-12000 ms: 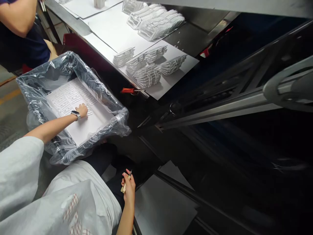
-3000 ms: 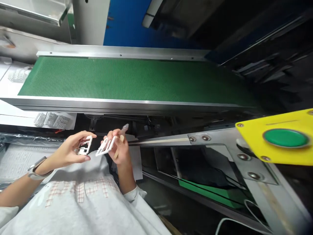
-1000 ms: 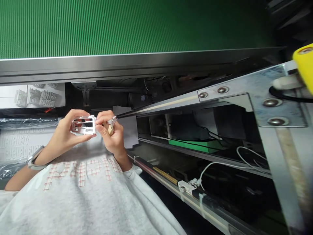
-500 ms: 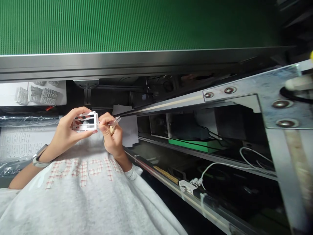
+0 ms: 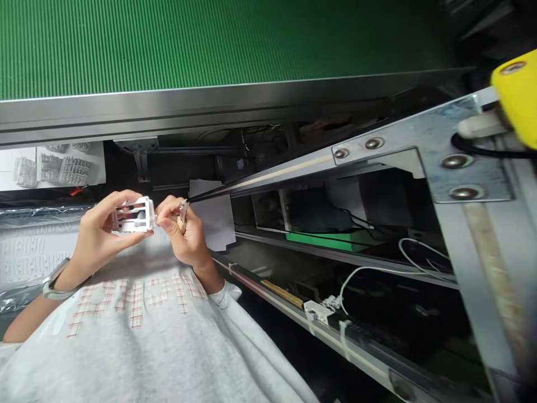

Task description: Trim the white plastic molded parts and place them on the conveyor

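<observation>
My left hand (image 5: 98,232) grips a small white plastic frame (image 5: 146,214) with open slots, thumb below and fingers above. Close against the frame's right end is my right hand (image 5: 187,235), its thumb and forefinger pinched together. Whatever lies between those fingertips is too small to make out. A small pointed tool with a beige part (image 5: 182,224), perhaps tweezers, is tucked in the same hand, its pale tip sticking up past the fingers. Both hands are in front of a light grey shirt (image 5: 138,347).
A green ribbed belt (image 5: 210,39) with a metal edge (image 5: 168,99) runs across the top. Several clear plastic parts (image 5: 74,169) stand at left, above thin pieces on a white sheet (image 5: 37,243). Metal rails, a bracket (image 5: 444,151) and a white cable (image 5: 377,268) fill the right.
The view has shifted, so hands and frame appear further left and more yellow shows at right. The frame stays in my left hand; my right fingertips remain at its end.
</observation>
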{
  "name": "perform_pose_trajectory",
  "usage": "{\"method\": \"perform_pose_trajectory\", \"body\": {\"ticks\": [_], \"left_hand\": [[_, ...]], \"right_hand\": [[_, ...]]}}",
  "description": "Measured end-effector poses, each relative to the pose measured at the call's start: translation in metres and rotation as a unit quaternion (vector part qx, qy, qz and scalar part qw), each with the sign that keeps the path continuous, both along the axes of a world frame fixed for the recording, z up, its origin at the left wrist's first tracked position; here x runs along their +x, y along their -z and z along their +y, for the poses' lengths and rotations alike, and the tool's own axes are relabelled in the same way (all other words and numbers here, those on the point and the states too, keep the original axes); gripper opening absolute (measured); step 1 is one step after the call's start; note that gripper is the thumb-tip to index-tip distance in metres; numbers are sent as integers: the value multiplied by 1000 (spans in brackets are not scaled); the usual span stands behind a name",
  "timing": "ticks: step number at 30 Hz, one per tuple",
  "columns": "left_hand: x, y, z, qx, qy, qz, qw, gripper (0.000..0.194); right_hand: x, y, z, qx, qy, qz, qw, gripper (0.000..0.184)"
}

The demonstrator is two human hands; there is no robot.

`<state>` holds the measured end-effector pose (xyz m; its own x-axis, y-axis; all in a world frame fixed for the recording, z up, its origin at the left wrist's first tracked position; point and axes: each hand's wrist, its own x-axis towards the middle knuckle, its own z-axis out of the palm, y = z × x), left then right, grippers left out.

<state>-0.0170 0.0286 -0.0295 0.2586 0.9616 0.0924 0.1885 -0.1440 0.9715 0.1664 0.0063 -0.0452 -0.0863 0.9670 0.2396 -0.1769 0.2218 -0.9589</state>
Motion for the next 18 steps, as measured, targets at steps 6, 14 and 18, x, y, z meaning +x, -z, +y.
{"method": "perform_pose_trajectory", "body": {"ticks": [6,14,18], "left_hand": [[2,-3,1,14,-16,-43,999,44],[5,-6,-5,25,-13,31,999,44],[2,-4,-6,37,-10,41,998,45]], "right_hand": [[2,0,-3,11,35,10,999,14],[4,-14,8,23,-3,-78,997,26],[3,-13,8,22,-19,-71,997,27]]}}
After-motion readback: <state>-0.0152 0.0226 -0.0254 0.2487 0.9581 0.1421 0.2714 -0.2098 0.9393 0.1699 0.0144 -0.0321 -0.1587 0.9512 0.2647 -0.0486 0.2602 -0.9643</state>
